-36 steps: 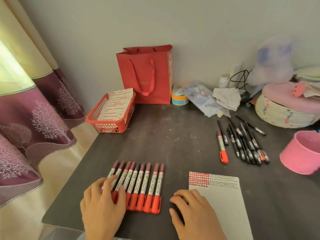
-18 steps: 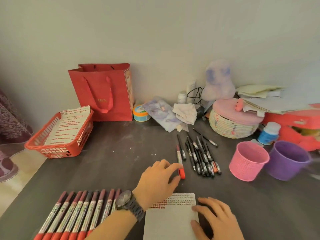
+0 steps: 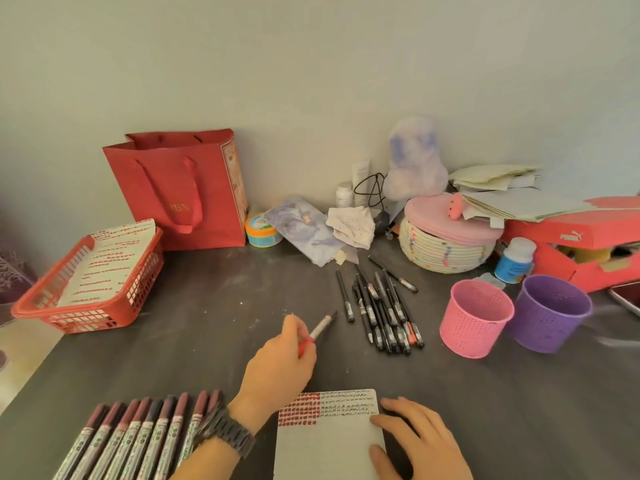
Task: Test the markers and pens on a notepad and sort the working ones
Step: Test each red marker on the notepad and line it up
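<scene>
A slim marker with a silvery patterned barrel sits just above the middle of the frame. The left hand pinches it, fingers and thumb curled round its red end, and its dark end points up and to the right. Whether that end touches the dark grey tabletop cannot be told. A dark link-band wristwatch is on that wrist.

At the bottom centre lies a white rectangular notepad. Red blots fill its upper left corner, and rows of small dark scribbles run beside them. The right hand rests on the pad's right edge, fingers loosely spread and holding nothing.

In the lower left, a neat row of matching markers with dark red ends lies side by side, partly under the left forearm. Right of centre, a loose bunch of thin black pens lies on the table, well apart from the row.

Further right, a pink perforated plastic cup stands upright just beside a purple perforated plastic cup. At the left edge, a red plastic mesh basket holds a white sheet marked with red lines. Behind it, a red paper gift bag stands against the wall.
</scene>
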